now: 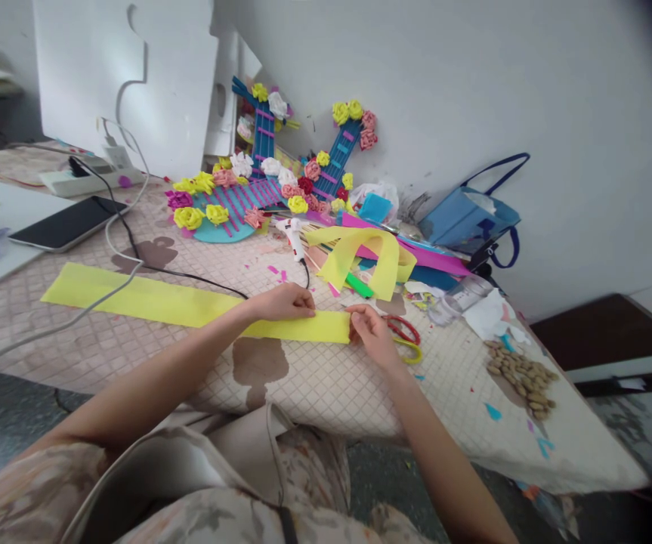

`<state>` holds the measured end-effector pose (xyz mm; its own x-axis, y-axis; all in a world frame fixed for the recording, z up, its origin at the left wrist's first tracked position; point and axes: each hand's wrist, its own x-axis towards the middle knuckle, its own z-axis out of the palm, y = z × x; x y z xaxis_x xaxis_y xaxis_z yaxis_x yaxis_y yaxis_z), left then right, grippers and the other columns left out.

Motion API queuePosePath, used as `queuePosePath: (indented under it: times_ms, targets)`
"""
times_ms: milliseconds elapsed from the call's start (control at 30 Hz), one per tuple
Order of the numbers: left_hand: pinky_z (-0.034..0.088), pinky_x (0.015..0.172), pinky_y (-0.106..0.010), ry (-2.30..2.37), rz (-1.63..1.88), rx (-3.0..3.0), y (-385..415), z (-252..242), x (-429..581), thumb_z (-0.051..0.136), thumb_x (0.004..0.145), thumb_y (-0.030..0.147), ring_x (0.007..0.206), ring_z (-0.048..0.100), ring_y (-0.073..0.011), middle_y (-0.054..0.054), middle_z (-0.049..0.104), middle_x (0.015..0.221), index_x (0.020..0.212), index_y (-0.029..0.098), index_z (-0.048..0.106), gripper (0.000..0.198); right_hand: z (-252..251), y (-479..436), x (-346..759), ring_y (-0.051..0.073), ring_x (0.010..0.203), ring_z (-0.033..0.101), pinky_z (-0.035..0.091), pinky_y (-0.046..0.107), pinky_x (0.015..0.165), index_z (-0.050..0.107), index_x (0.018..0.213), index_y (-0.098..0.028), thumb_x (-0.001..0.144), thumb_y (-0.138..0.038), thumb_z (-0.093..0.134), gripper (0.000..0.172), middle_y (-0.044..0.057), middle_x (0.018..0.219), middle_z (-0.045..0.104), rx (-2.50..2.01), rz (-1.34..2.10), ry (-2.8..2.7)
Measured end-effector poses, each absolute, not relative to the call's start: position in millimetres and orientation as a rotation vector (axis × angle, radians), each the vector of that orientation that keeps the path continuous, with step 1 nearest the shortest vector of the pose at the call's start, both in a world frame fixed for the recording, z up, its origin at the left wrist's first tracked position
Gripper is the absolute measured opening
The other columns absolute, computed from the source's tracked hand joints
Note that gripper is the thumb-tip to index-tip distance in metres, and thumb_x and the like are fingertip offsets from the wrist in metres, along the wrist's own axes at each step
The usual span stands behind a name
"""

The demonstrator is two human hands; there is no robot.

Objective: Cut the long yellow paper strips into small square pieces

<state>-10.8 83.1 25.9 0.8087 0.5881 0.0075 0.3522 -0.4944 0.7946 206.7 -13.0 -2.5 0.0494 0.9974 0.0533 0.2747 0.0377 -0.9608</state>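
Note:
A long yellow crepe paper strip [149,296] lies flat across the table, running from the left to between my hands. My left hand [283,302] rests on its upper edge near the right end, fingers curled together against the paper. At the strip's right end, my right hand [374,332] pinches the short edge between thumb and fingers. Scissors with red and yellow handles [408,349] lie just beyond my right hand, their blades hidden. A looped yellow paper strip [353,253] sits behind my hands, beside a white hot glue gun [292,238].
Blue stick frames with paper flowers [229,204] stand at the back against the wall. A tablet [68,223], a power strip [79,177] and a grey cable [115,291] occupy the left. Peanuts [521,378] and a blue bag [467,223] are on the right.

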Motion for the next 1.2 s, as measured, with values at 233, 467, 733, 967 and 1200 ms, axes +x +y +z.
queuePosePath:
  times_ms: [233,467,733,967,1200]
  targets:
    - [0.044,0.067,-0.022,0.807,0.719,2.172,79,28,-17,0.053,0.078,0.026,0.078,0.059,-0.0131,-0.004,0.065,0.085,0.091,0.014,0.060,0.019,-8,-14,207,0.012,0.063,0.053,0.042,0.020,0.044,0.049,0.101,-0.023,0.075,-0.034,0.059,0.029,0.002,0.087,0.050,-1.393,1.048,-1.476]
    - [0.045,0.078,-0.028,0.715,0.709,2.533,30,25,-41,0.044,0.086,0.022,0.083,0.059,-0.0156,-0.005,0.065,0.087,0.088,0.016,0.062,0.019,-13,-14,208,0.014,0.066,0.057,0.047,0.027,0.058,0.053,0.101,-0.022,0.077,-0.028,0.056,0.025,0.003,0.088,0.057,-1.459,0.866,-1.611]
    - [0.028,0.107,-0.038,0.498,0.467,2.818,-6,-10,-56,0.042,0.089,0.022,0.124,0.041,-0.0200,-0.009,0.049,0.132,0.125,0.018,0.048,0.037,-12,-16,206,0.016,0.069,0.058,0.047,0.029,0.062,0.056,0.100,-0.021,0.079,-0.025,0.053,0.022,0.004,0.085,0.062,-1.520,0.715,-1.668]
    - [0.024,0.109,-0.038,0.537,0.514,2.759,-10,-15,-59,0.040,0.090,0.021,0.127,0.037,-0.0181,-0.008,0.046,0.134,0.130,0.019,0.043,0.040,-11,-17,204,0.018,0.070,0.056,0.046,0.029,0.057,0.056,0.097,-0.021,0.083,-0.029,0.050,0.018,0.005,0.084,0.060,-1.526,0.456,-1.699]
    - [0.020,0.111,-0.039,0.551,0.500,2.756,-12,-10,-61,0.039,0.090,0.020,0.130,0.032,-0.0179,-0.008,0.043,0.137,0.130,0.016,0.043,0.040,-4,-24,195,0.024,0.095,0.052,0.043,0.042,0.085,0.060,0.097,-0.024,0.079,-0.027,0.059,0.018,0.007,0.098,0.058,-1.235,0.312,-2.171]
